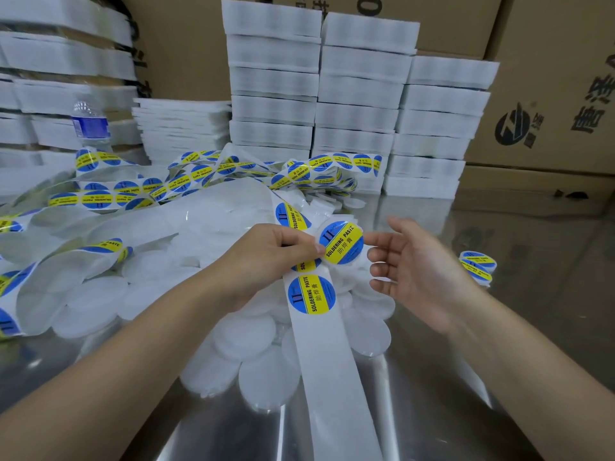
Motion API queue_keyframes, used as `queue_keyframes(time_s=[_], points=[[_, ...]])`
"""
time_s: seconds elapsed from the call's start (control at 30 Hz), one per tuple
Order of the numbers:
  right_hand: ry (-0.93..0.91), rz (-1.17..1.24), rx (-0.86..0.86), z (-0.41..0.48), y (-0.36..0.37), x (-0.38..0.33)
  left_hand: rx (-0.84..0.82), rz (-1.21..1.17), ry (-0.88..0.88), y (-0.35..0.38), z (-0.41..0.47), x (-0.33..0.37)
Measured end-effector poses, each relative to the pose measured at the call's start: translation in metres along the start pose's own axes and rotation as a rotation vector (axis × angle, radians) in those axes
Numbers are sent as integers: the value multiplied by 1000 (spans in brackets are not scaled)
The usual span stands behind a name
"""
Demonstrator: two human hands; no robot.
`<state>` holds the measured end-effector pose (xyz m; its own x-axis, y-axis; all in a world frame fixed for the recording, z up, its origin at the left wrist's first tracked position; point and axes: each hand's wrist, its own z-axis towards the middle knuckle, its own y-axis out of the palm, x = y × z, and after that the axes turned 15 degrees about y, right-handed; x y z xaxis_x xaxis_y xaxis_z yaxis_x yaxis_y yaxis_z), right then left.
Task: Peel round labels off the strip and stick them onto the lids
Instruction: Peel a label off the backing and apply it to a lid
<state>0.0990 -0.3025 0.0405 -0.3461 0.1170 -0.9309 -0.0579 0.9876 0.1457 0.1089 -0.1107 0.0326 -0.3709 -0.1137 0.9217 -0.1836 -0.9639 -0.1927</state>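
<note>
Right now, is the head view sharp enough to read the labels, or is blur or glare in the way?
Head view: the strip in the left hand and the round label beside it are sharp, text readable; the right hand is motion-blurred; the steel table shows glare streaks; the edges bow from the wide lens.

White packs (pixel 273 78) are piled high at the back of the shiny counter (pixel 432 394). A water bottle (pixel 90 123) is seen left, brown boxes (pixel 549 94) behind.
</note>
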Motion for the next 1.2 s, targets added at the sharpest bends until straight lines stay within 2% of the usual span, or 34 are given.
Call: queue_keyframes(time_s=[0.47, 0.7, 0.77, 0.9, 1.03, 1.2], points=[[-153, -42, 62, -4, 1, 1, 89, 32, -12, 1, -1, 7], [-198, 92, 134, -9, -5, -8, 57, 26, -10, 1, -1, 7], [-219, 17, 161, -8, -4, -8, 31, 8, 5, 2, -3, 8], [-391, -376, 287, -6, 9, 5, -43, -20, 30, 4, -6, 9], [-501, -454, 244, -13, 17, 15, -100, -72, 39, 6, -8, 9], [-550, -560, 333, -11, 16, 18, -197, -102, 80, 9, -12, 11]])
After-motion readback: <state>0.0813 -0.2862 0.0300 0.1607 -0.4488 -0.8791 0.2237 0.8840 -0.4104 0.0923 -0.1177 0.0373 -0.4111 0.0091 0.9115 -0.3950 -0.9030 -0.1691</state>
